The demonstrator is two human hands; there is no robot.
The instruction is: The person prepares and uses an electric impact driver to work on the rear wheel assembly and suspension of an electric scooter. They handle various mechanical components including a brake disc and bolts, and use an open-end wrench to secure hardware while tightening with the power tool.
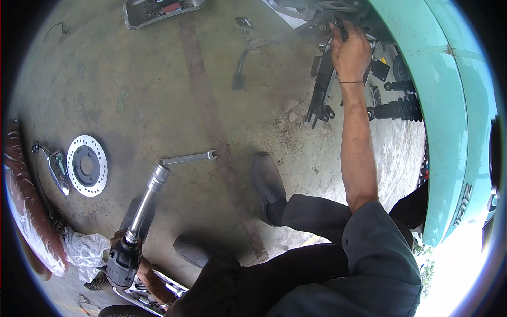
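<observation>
At the lower left, my left hand (143, 269) is closed around a black impact wrench (122, 263). A long silver extension with a socket (150, 193) points from the wrench up and to the right. My right arm reaches far forward beside the teal body panel (441, 105). At its end, my right hand (350, 53) has its fingers bent at a dark metal assembly (322, 13); what they pinch is too small to make out. Just below that hand lies a black metal bracket (322, 87) with forked ends.
An open-ended wrench (187, 158) lies on the concrete floor. To the left are a perforated brake disc (87, 165) and a plastic-wrapped brown seat (34, 222). A metal tray (138, 22) of parts stands far off. A black shock absorber (396, 109) is beside the teal panel.
</observation>
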